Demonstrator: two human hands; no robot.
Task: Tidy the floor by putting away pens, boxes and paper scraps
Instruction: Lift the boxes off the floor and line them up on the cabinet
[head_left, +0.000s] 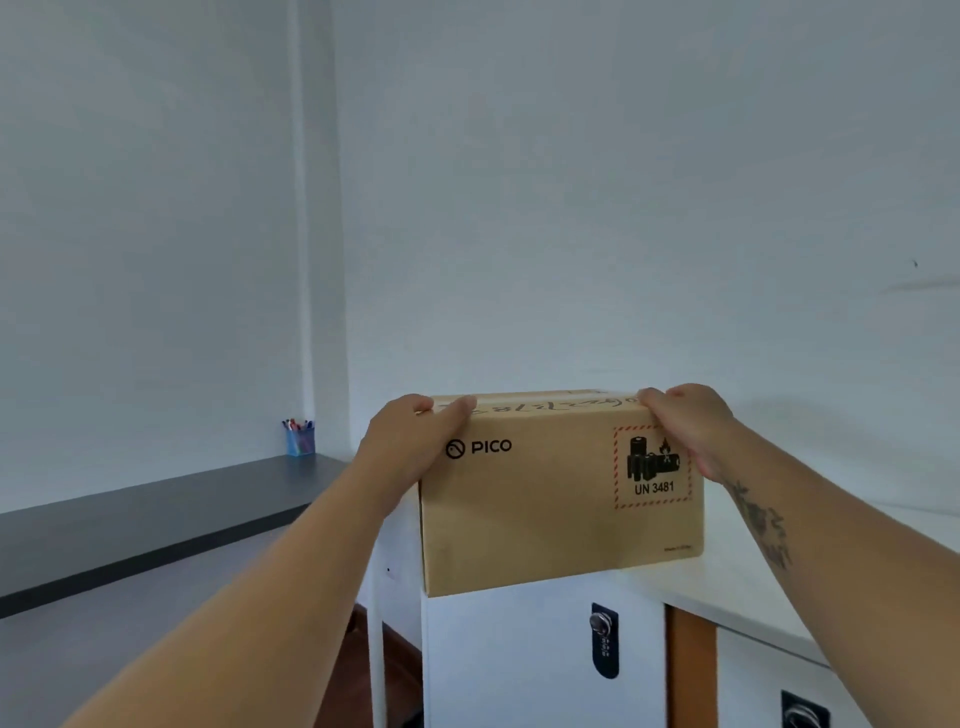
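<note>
I see a cardboard box (561, 493) sitting on top of a white cabinet (530, 654), its near bottom edge right at the cabinet's front lip. The box stands level, with its long printed side facing me: a "PICO" logo on the left and a battery warning label reading "UN 3481" on the right.

My left hand (410, 441) is on the box's upper left corner. The palm lies against the left end, and the fingers (457, 405) curl over the top edge, flat on the taped lid. My right hand (691, 426) mirrors it on the upper right corner: the fingers (654, 397) hook over the top edge while the heel of the hand presses the right end, partly covering the edge of the warning label. So both hands are clamped on the box from opposite ends, with the box squarely between them. I cannot tell whether its weight rests fully on the cabinet or partly in my grip.

Well to the left, a blue mesh pen cup (300, 440) with pens in it stands at the far end of a dark grey shelf (156, 514), against the white wall. A black combination lock (604, 639) is mounted on the cabinet door below the box.
</note>
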